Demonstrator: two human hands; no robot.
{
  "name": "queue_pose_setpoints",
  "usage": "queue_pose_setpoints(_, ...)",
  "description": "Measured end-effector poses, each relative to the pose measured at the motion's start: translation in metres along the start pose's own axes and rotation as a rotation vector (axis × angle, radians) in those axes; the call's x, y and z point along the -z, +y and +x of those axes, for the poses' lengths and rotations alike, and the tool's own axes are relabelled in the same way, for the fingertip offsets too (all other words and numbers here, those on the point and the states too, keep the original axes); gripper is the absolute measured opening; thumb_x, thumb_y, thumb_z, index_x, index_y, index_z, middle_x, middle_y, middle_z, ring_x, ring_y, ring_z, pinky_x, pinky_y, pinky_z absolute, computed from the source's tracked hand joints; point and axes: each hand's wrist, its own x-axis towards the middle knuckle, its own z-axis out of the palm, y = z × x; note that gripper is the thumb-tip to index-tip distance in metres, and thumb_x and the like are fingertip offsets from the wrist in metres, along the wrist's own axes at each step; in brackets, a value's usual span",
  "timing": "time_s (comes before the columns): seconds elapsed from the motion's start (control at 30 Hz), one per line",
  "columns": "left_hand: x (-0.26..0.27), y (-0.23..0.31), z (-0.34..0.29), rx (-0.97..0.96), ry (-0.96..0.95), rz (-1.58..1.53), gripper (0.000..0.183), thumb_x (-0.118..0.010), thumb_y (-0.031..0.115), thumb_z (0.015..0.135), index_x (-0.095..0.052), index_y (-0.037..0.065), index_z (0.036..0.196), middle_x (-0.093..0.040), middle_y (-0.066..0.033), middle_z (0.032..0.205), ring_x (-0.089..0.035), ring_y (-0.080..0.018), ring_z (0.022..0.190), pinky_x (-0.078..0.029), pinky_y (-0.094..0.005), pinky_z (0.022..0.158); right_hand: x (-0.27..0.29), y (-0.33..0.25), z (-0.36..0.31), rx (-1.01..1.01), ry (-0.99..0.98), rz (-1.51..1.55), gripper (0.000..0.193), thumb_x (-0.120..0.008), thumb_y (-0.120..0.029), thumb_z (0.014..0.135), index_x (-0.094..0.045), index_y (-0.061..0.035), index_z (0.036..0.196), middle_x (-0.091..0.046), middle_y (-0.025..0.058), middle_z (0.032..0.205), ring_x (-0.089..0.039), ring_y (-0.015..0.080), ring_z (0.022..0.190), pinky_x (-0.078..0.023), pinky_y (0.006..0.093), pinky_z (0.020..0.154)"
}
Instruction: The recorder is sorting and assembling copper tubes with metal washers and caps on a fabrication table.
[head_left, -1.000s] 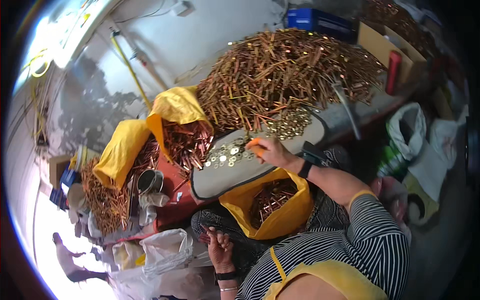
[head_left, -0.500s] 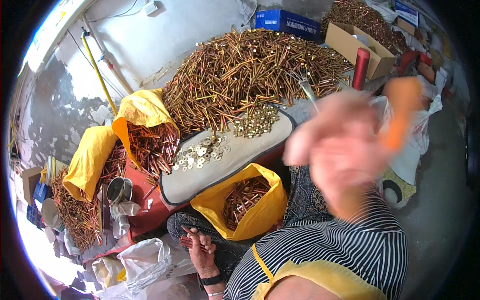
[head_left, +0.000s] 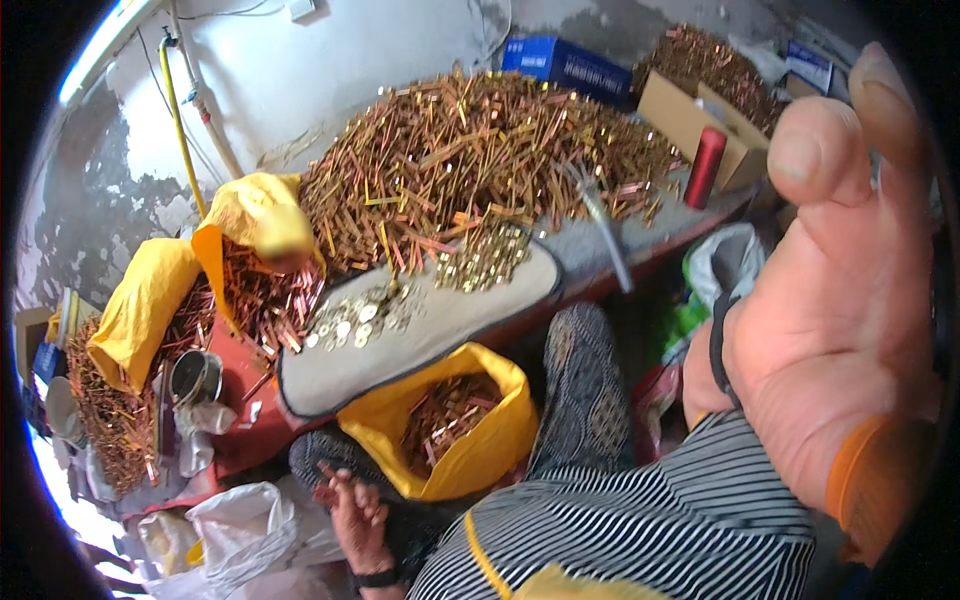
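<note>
My left hand (head_left: pixel 360 520) is low in the view, beside my knee, its fingers closed around a few long copper-coloured bolts (head_left: pixel 325 490). Large and close to the camera on the right is my right hand (head_left: pixel 830 280), fingers apart, with an orange cover (head_left: pixel 868 465) on one digit and nothing visible in its grasp. Between my knees an open yellow sack (head_left: pixel 510 385) contains more bolts. Beyond it, a grey padded mat (head_left: pixel 440 335) carries a heap of brass-coloured nuts (head_left: pixel 482 258) and a spread of flat washers (head_left: pixel 360 312).
Behind the mat rises a big pile of bolts (head_left: pixel 450 160). More yellow sacks (head_left: pixel 145 300) spill bolts at left, near a metal cup (head_left: pixel 196 378). Farther right are a clear-handled brush-like tool (head_left: pixel 605 235), a red cylinder (head_left: pixel 705 168), a cardboard box (head_left: pixel 672 112) and a blue box (head_left: pixel 568 68).
My right hand, blurred earlier, has come closer to the camera and moved right, its fingers now spread. The whole view has shifted slightly. My left hand still holds its bolts.
</note>
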Motion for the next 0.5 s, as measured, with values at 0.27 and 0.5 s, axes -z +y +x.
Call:
queue_pose_setpoints(0.27, 0.003, 0.000, -0.014, -0.066, 0.166, 0.066, 0.019, -0.043, 0.033, 0.099, -0.050, 0.018, 0.108, -0.038, 0.0043, 0.062, -0.033, -0.0055, 0.047, -0.028, -0.0186, 0.034, 0.012, -0.012, 0.012, -0.032, -0.056, -0.057, 0.049, -0.061, -0.006, 0.083, -0.041, 0.0005, 0.127, -0.057, 0.0210, 0.107, -0.058, 0.0190, 0.067, -0.050, 0.0309, 0.056)
queue_pose_setpoints(0.5, -0.008, -0.003, 0.003, -0.057, -0.013, 0.045, 0.020, -0.048, 0.031, 0.097, -0.048, 0.017, 0.112, -0.038, 0.0036, 0.066, -0.034, -0.0058, 0.052, -0.029, -0.0184, 0.039, 0.010, -0.024, 0.008, -0.082, -0.066, -0.083, 0.046, -0.060, -0.005, 0.083, -0.043, 0.0002, 0.125, -0.058, 0.0197, 0.105, -0.059, 0.0187, 0.067, -0.050, 0.0307, 0.057)
